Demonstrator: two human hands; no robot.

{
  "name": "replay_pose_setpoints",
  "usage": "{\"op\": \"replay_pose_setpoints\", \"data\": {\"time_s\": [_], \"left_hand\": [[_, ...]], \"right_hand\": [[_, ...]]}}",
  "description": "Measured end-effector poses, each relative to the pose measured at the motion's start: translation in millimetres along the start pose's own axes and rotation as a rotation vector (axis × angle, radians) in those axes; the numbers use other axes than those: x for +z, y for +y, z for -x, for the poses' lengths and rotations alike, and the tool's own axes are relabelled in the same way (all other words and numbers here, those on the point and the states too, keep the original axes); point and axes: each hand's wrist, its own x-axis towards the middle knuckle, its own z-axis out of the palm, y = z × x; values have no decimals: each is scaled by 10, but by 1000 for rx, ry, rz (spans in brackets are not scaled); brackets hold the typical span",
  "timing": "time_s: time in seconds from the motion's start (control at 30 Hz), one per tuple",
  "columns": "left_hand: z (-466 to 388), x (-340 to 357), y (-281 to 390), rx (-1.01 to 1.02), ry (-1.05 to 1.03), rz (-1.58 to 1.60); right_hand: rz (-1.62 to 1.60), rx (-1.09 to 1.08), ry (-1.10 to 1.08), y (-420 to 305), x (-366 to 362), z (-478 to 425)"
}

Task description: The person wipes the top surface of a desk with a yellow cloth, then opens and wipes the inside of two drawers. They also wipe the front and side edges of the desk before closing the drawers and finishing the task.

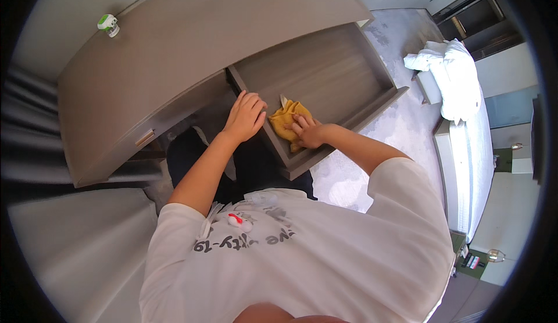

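A brown wooden drawer point(322, 72) stands pulled out of a long desk point(187, 39). In its near left corner lies a bunched yellow cloth point(285, 120) with a pale tag or loop at its far end. My right hand point(310, 132) presses down on this cloth, fingers spread over it and part of the cloth under the palm. My left hand point(246, 116) is at the drawer's left side panel point(272, 148), fingers bent over the top edge. Its fingertips are partly hidden. Apart from the cloth, the visible drawer bottom is bare.
On the desk's far left stands a small green-and-white device point(108, 25) with a clear container. Dark curtains point(30, 118) hang at left, above a pale upholstered piece point(83, 235). White bedding point(455, 76) is heaped at right, near a bed point(468, 179). Grey patterned carpet point(344, 179) covers the floor.
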Motion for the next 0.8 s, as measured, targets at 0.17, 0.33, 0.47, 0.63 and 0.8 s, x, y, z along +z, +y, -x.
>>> {"op": "replay_pose_setpoints", "data": {"time_s": [0.17,0.33,0.47,0.63,0.8], "left_hand": [[51,93,75,-56,-32,-174],[52,130,85,-70,-13,-207],[68,144,118,-95,-12,-235],[71,111,174,-121,-19,-291],[45,198,169,-145,-49,-323]], "right_hand": [[-150,103,-20,356,-90,208],[-149,266,146,628,-282,520],[-60,537,327,1598,-92,470],[-84,964,402,2587,-194,922],[-237,650,567,2875,181,672]]}}
